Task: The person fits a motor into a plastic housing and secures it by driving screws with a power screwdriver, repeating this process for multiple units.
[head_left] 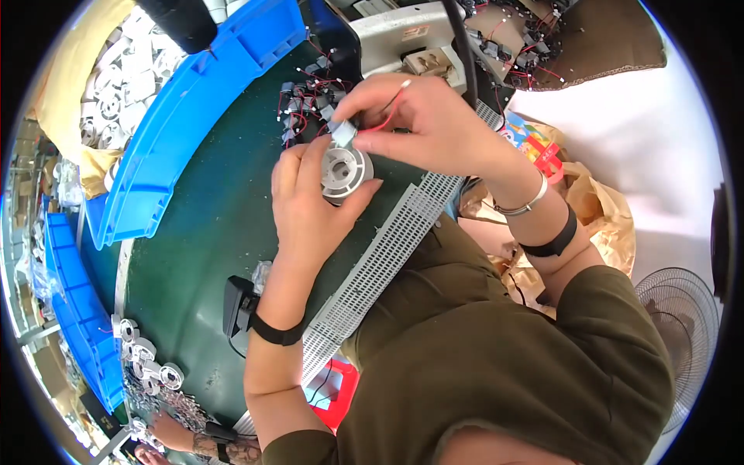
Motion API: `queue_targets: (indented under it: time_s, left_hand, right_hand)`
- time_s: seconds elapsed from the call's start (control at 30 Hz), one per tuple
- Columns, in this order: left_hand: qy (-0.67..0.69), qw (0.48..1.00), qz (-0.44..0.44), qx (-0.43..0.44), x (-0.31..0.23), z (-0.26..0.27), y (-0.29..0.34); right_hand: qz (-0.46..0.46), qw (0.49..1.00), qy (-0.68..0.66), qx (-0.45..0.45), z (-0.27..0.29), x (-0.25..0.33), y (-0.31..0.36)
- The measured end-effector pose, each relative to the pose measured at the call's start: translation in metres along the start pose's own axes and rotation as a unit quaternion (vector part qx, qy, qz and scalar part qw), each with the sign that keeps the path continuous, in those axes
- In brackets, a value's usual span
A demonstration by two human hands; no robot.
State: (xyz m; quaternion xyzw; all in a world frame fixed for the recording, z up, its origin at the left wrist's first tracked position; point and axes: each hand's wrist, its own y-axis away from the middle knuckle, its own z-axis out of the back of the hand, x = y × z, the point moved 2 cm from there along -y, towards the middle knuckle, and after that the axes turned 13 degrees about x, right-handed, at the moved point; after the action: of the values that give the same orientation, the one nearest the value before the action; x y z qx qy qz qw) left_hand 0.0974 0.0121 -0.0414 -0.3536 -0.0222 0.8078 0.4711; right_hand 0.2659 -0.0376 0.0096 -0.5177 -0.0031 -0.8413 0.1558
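My left hand (298, 198) is closed round the side of a white round plastic housing (361, 172), whose open ribbed face points up. Above the housing's far edge, my right hand (442, 128) pinches a small grey motor (343, 135) between thumb and fingers. A red and dark wire pair (393, 111) with a white plug at its end runs up from the motor along the fingers. The motor's lower end is close to the housing; I cannot tell whether they touch. Just beyond my left hand lies a pile of similar wired motors (298, 108) on the green work surface (209, 194).
A grey metal machine (403, 35) stands at the far side. Long blue bins (194, 108) hold white plastic parts (116, 85) beyond. More white housings (147, 360) lie near left, by another person's hand (170, 432). A perforated white strip (387, 248) edges the table; a fan (678, 333) stands right.
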Motion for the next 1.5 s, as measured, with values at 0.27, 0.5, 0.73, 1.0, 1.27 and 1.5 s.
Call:
queue_targets:
  time_s: [0.27, 0.5, 0.73, 1.0, 1.27, 1.5]
  left_hand:
    - [0.024, 0.999, 0.026, -0.018, -0.018, -0.003, -0.001]
    - [0.102, 0.993, -0.008, 0.053, 0.000, 0.018, -0.001]
    - [0.039, 0.999, 0.017, -0.013, -0.004, -0.001, 0.004]
    - [-0.001, 0.997, 0.038, -0.071, 0.002, -0.007, 0.015]
    - [-0.112, 0.981, -0.117, -0.105, 0.001, -0.015, 0.021]
    - [-0.083, 0.991, -0.079, -0.075, 0.015, -0.015, 0.028]
  right_hand:
    - [-0.018, 0.998, 0.056, -0.010, -0.001, 0.002, 0.000]
    - [-0.022, 0.999, 0.025, -0.008, -0.007, -0.007, 0.005]
    - [-0.041, 0.994, 0.098, 0.036, -0.021, -0.007, -0.003]
    - [0.065, 0.960, 0.273, -0.003, -0.025, -0.003, -0.006]
    - [0.223, 0.946, -0.093, -0.217, 0.036, 0.081, -0.114]
    - [0.271, 0.902, -0.331, 0.057, 0.044, 0.093, -0.157]
